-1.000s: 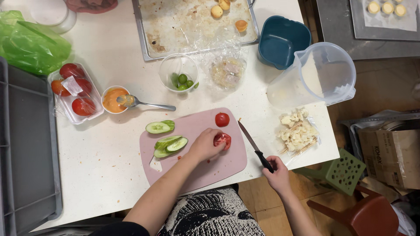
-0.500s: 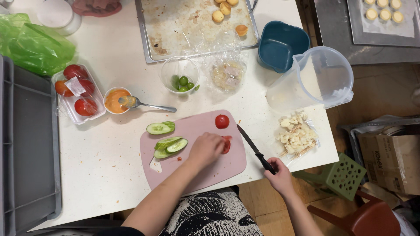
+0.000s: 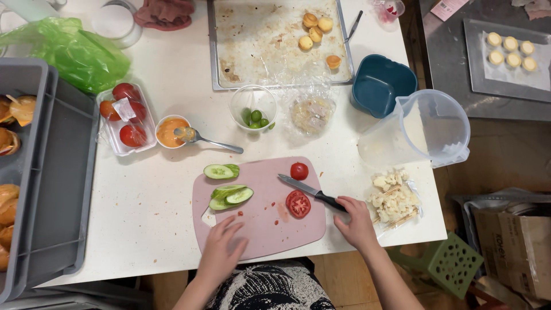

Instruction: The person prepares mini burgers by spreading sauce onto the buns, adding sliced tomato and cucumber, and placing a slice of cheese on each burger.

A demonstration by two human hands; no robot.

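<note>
The right hand (image 3: 357, 221) has its grip closed around the black handle of a kitchen knife (image 3: 310, 192), whose steel blade lies flat across the pink plastic cutting board (image 3: 270, 232) and points away from that hand, up and to the left. Just left of the right grip, below the blade, a cut tomato half (image 3: 298, 204) lies face up on the board; just beyond the blade sits a smaller red tomato piece (image 3: 298, 171).

The left hand (image 3: 222, 250) rests flat on the near edge of the board, its grip open, fingers spread and holding nothing. Just ahead of its fingertips lie long green cucumber slices (image 3: 229, 196), and a little farther off a round cucumber end (image 3: 221, 171).

To the right of the right grip, at the edge of the white speckled counter (image 3: 155, 195), a heap of pale crumbled cheese (image 3: 393, 198) sits on clear wrap. Farther from both hands stand a clear plastic measuring jug (image 3: 427, 132), a dark teal square bowl (image 3: 381, 85), a clear cup of green olives (image 3: 253, 109), and a small bowl of orange sauce (image 3: 170, 132) with a metal spoon (image 3: 204, 139) in it. Left of that is a clear tray of whole tomatoes (image 3: 125, 117). At the far side lies a greasy metal baking tray (image 3: 270, 51) with a few small pastries.
</note>
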